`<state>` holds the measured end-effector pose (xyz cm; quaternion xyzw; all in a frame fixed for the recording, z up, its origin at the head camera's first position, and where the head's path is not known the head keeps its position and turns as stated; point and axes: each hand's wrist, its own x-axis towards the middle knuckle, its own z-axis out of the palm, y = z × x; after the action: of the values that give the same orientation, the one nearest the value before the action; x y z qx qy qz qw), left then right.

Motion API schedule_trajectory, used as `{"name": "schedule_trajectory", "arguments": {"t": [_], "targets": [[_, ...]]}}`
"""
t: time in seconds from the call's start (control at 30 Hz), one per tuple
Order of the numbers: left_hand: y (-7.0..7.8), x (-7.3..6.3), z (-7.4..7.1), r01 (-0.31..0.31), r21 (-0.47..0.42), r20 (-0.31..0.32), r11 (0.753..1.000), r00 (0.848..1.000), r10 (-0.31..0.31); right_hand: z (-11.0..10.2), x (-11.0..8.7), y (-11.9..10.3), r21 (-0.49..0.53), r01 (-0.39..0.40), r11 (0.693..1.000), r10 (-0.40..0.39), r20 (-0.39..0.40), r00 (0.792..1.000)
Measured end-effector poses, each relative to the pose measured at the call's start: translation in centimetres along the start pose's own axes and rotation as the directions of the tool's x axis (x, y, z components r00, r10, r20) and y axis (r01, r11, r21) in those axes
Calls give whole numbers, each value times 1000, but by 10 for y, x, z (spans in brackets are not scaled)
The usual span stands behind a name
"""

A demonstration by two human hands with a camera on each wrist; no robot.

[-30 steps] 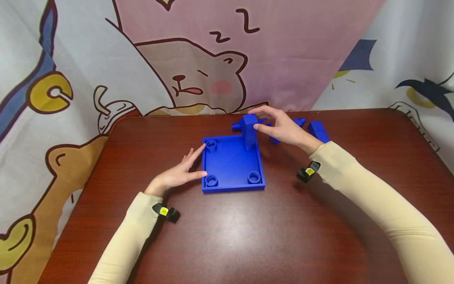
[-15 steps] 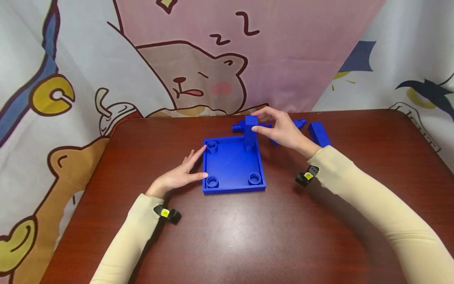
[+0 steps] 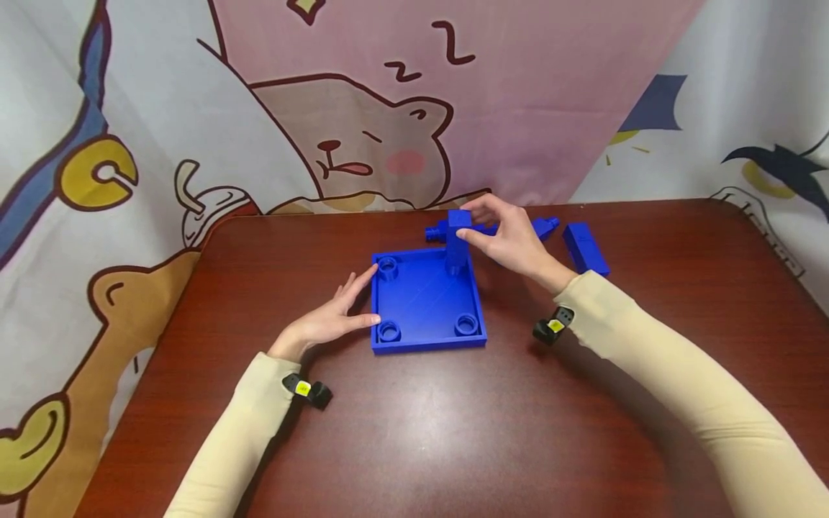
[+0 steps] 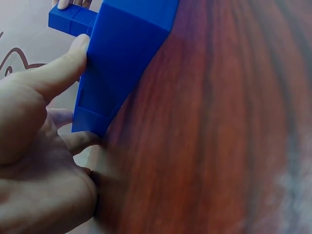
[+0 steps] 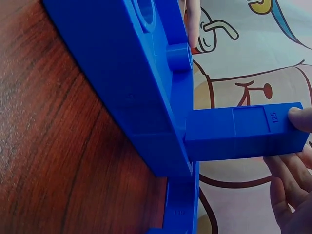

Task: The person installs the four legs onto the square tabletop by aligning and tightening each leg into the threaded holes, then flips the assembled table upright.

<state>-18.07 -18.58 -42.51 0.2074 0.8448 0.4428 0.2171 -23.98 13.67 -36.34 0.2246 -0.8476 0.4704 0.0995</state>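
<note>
Right grip [image 3: 512,234] pinches the blue post [image 3: 457,248], its "125" [image 5: 274,117] legible only from right wrist.

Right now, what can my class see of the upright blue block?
The upright blue block is a plastic-looking, square-sided bar with a flat top, an outlined panel and "125" on one side. It stands at the far right corner of the blue tray; whether its lower end is fully seated cannot be told. The right hand pinches it near the top.
</note>
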Motion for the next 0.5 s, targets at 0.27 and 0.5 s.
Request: {"name": "schedule_trajectory", "arguments": {"t": [0.27, 0.5], "targets": [[-3, 1, -1, 8, 14, 5, 1000, 1000, -8, 3, -2, 2, -12, 6, 1000, -7, -22, 1000], [-1, 1, -2, 7, 12, 21, 1000, 1000, -7, -2, -4, 1, 4, -6, 1000, 6, 30, 1000]]}}
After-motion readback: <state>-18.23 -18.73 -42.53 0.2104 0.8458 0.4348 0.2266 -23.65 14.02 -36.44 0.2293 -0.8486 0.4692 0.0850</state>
